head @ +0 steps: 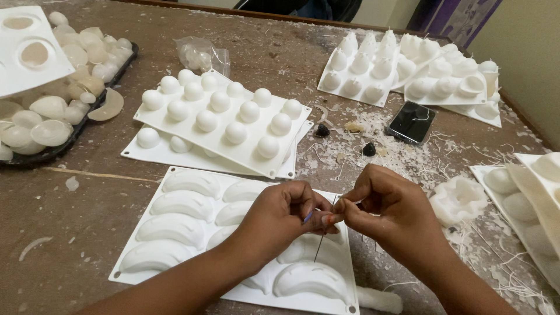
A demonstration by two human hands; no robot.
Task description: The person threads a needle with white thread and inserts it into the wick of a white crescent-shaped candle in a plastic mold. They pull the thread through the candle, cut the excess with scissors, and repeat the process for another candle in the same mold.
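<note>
My left hand and my right hand meet fingertip to fingertip above a white silicone mould with crescent-shaped bumps. Between the fingers I pinch a thin dark needle that points down toward the mould, and a fine white thread held by the right fingers. Both hands are closed around these small things. The mould lies flat on the brown table right under my hands.
Two stacked white moulds with round domes lie behind. A black tray of white wax shells sits at the left. More white moulds stand at the back right and right edge. A dark phone, thread scraps and wax crumbs litter the table.
</note>
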